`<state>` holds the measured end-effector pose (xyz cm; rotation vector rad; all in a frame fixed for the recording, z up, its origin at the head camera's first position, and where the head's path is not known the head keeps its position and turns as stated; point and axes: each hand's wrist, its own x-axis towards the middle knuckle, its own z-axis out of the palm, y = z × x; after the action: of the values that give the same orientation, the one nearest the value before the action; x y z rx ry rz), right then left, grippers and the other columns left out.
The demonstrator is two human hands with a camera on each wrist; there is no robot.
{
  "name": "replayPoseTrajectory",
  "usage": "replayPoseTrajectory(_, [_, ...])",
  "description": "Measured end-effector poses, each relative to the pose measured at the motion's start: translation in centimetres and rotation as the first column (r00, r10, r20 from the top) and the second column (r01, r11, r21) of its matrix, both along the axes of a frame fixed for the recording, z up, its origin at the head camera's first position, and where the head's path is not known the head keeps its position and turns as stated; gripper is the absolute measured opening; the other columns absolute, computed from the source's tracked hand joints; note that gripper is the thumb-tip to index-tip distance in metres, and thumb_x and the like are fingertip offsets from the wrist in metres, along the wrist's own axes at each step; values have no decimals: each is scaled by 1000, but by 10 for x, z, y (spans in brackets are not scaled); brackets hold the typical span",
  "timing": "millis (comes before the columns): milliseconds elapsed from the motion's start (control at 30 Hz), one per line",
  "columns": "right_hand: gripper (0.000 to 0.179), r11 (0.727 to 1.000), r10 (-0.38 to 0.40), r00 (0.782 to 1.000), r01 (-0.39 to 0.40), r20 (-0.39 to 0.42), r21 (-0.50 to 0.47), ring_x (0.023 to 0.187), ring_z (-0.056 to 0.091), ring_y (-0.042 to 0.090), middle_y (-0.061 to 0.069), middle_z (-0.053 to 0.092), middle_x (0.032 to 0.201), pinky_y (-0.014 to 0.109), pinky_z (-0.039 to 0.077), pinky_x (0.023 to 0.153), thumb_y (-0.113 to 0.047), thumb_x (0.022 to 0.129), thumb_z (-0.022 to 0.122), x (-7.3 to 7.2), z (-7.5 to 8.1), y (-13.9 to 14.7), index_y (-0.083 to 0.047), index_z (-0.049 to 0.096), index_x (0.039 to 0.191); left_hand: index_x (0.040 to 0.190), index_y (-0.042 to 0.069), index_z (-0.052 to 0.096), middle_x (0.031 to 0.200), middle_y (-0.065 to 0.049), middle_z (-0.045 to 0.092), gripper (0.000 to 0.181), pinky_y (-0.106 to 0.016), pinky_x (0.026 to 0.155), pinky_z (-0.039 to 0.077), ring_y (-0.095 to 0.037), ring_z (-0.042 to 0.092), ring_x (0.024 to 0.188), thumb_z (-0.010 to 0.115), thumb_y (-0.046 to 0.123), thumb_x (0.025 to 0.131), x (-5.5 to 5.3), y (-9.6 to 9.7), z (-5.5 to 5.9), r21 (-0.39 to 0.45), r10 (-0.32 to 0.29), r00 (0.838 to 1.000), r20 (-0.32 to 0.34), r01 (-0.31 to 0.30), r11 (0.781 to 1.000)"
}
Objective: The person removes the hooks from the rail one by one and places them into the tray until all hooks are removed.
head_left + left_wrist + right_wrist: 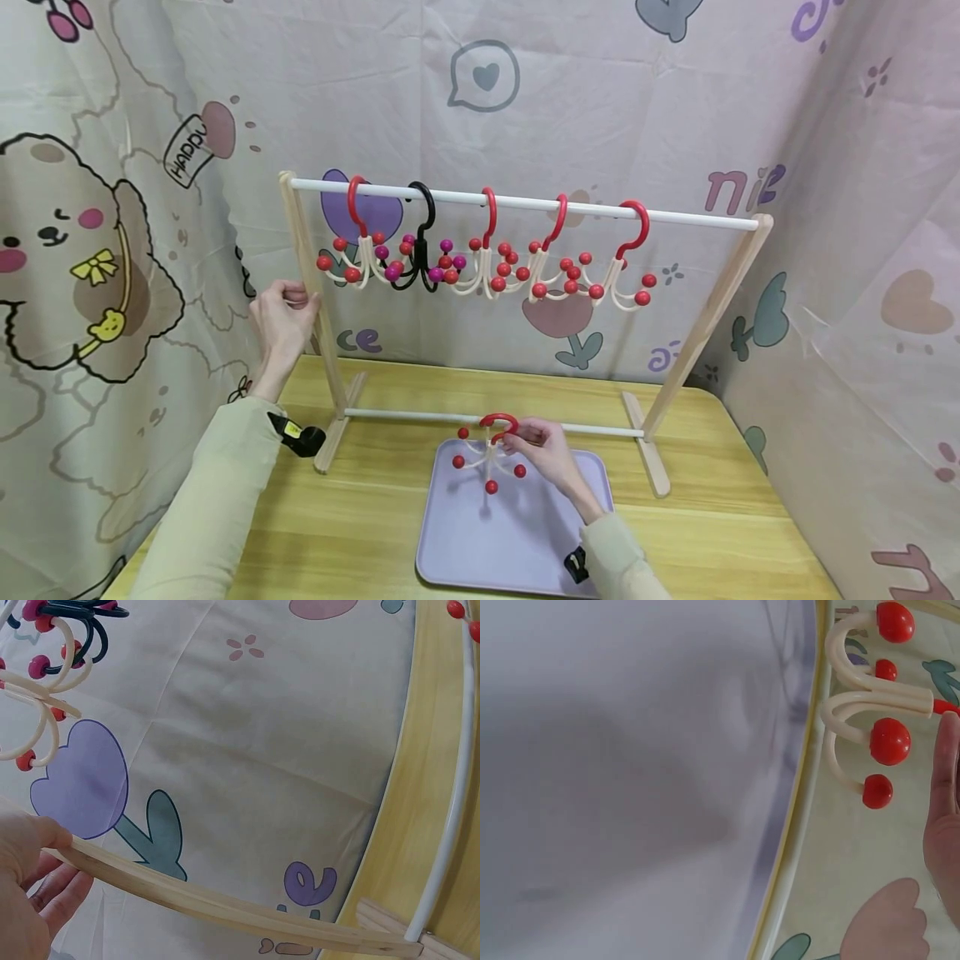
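Note:
My left hand point(285, 321) grips the left wooden post point(309, 250) of a hanging rack; in the left wrist view its thumb and fingers lie around the post point(195, 896). With my right hand point(547, 450) I hold a cream multi-prong hook point(490, 457) by its red hook end, above a lilac tray point(510, 533). Red balls tip its prongs, which point down in the head view. The right wrist view shows the same hook point(885, 696) beside the fingers. Several similar hooks hang from the white top rail point(525, 202), one of them a black hook point(422, 250) with magenta balls.
The rack's right post point(708, 325) stands on a wooden foot point(647, 446). A white lower bar point(420, 416) runs behind the tray. Beneath lies a wood-grain table point(720, 517), and a printed curtain point(570, 92) encloses the back and sides.

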<state>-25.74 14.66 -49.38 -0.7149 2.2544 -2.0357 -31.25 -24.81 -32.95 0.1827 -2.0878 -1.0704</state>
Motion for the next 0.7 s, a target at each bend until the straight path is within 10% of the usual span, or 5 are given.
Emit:
replayPoseTrajectory(467, [25,989,108,993,-112,40,96,87,75,33,37,69,105,54,57,84,0,93,65,-9,-10,-22,14,65,114,109,-8,67,103,-27,72,25,-23,81,36,-14,54,79,69,8,91,-1,1,0,15,-10,1000,0,10,1000])
replayPoseTrajectory(700, [26,984,108,992,-117,72,135,93,71,47,34,71,106,54,57,86,-1,94,65,-13,-14,-29,12,65,116,108,-7,67,102,-26,73,24,-20,78,37,13,43,68,70,9,91,-1,0,0,8,3,1000,1,-3,1000])
